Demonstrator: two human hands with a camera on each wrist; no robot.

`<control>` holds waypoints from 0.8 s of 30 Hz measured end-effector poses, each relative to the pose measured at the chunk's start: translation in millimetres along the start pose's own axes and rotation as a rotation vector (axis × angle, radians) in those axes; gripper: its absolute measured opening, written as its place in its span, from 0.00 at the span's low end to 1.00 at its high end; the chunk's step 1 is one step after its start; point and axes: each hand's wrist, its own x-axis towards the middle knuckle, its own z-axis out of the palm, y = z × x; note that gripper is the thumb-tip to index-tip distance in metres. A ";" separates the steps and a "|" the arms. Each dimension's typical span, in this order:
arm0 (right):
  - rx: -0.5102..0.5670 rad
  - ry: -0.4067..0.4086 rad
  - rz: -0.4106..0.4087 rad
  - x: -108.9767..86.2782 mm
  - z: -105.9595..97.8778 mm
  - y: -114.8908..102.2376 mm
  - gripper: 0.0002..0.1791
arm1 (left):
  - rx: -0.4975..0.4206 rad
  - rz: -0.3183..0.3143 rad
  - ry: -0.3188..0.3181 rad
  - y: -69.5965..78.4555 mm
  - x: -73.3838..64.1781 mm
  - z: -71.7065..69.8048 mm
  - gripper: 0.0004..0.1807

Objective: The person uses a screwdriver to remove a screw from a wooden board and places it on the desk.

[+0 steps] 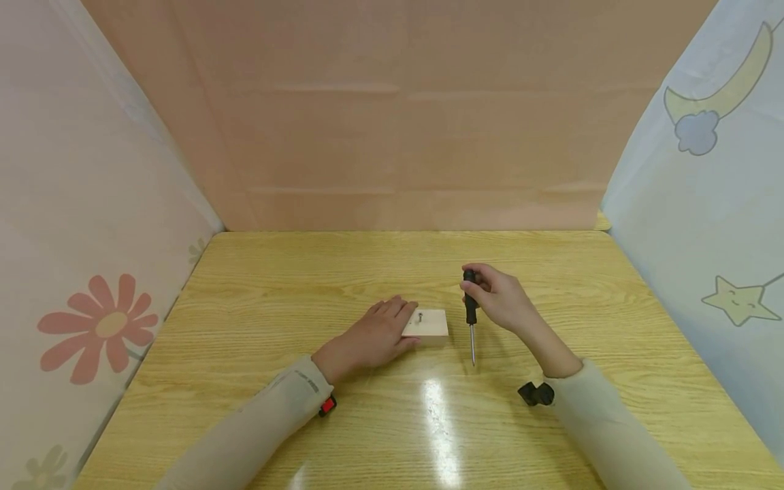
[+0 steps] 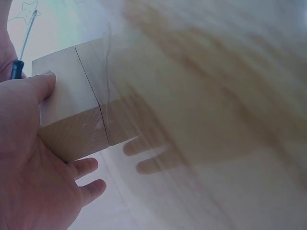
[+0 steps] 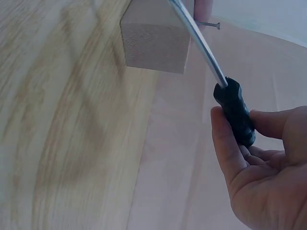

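A pale wooden block (image 1: 433, 322) lies on the table with a screw (image 1: 420, 317) standing up out of its top. My left hand (image 1: 380, 337) holds the block from its left side, thumb along the near face and the other fingers over the far part; in the left wrist view the thumb presses on the block (image 2: 69, 86). To the right of the block, my right hand (image 1: 503, 299) grips a screwdriver (image 1: 470, 303) by its black handle. Its metal shaft points down, apart from the block and screw. The right wrist view shows the screw (image 3: 208, 24) beyond the screwdriver shaft (image 3: 201, 43).
The light wood-grain table (image 1: 275, 272) shines near its front. A plain tan backdrop (image 1: 392, 122) stands behind it. Printed white sheets flank both sides, a flower (image 1: 110, 325) on the left and a star (image 1: 738, 299) on the right.
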 end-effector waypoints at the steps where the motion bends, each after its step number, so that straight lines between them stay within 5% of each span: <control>1: 0.000 -0.005 0.006 0.4 0.7 1.7 0.24 | 0.003 0.000 0.000 -0.1 0.1 0.3 0.39; 24: -0.028 -0.192 0.171 9.9 6.0 16.4 0.26 | 0.002 -0.011 -0.015 -1.2 0.5 1.4 0.40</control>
